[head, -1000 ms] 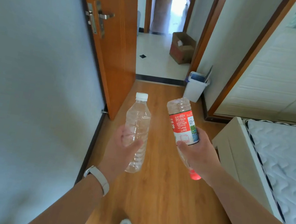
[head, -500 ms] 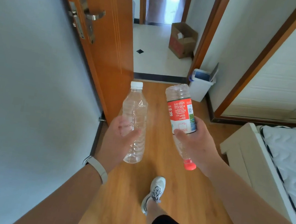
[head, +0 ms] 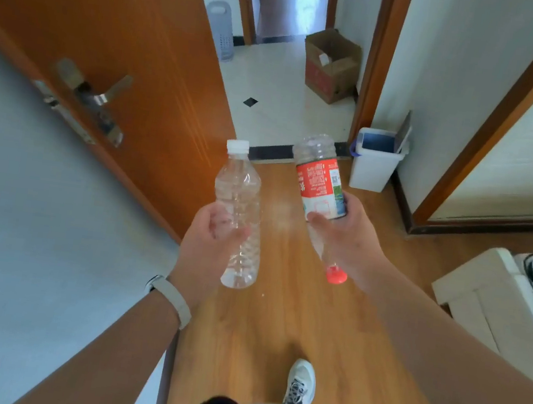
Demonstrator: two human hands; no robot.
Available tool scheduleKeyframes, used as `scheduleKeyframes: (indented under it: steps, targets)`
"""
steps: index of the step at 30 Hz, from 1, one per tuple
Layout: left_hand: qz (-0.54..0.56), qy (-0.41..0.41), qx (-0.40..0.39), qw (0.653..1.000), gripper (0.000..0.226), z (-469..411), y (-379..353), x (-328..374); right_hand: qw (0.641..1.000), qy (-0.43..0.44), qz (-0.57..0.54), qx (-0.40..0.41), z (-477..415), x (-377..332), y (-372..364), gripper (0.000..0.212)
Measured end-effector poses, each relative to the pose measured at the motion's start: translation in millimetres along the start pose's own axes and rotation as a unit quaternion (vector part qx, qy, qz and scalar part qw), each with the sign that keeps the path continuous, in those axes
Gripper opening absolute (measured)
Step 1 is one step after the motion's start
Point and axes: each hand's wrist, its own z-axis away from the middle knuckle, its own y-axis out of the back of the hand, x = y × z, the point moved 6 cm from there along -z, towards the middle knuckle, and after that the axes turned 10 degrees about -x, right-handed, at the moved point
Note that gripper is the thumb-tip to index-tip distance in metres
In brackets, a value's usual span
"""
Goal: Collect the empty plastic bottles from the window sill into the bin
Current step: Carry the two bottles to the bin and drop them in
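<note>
My left hand (head: 210, 245) grips a clear empty bottle (head: 240, 198) with a white cap, held upright. In my right hand (head: 348, 236) is a bottle with a red label (head: 320, 181), held upside down so its red cap points at the floor. Both bottles are in front of my chest over the wooden floor. A white bin (head: 375, 165) with an open lid stands on the floor against the wall beside the doorway, ahead and a little right of the bottles.
An open orange door (head: 134, 59) with a metal handle is on the left. A cardboard box (head: 330, 66) sits on the tiled floor beyond the doorway. A white bed frame (head: 489, 299) is at the right. My shoe (head: 300, 384) is on the wooden floor.
I have walked toward the doorway, so the door, the bin and the box are closer and larger. Both hands still hold their bottles the same way.
</note>
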Motion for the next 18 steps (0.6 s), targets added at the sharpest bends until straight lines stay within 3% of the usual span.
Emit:
scheduleKeyframes:
  steps: [6,18]
  targets:
    - [0.000,-0.024,-0.070,0.997,0.083,-79.5,-37.0,35.1,0.998,-0.025,-0.026,0.042,-50.4,-5.1,45.3,0.057]
    - [0.058,-0.027,-0.165,0.984,0.070,-264.9,-70.4,53.3,0.983,-0.091,-0.031,0.156,-173.8,-12.7,89.8,0.065]
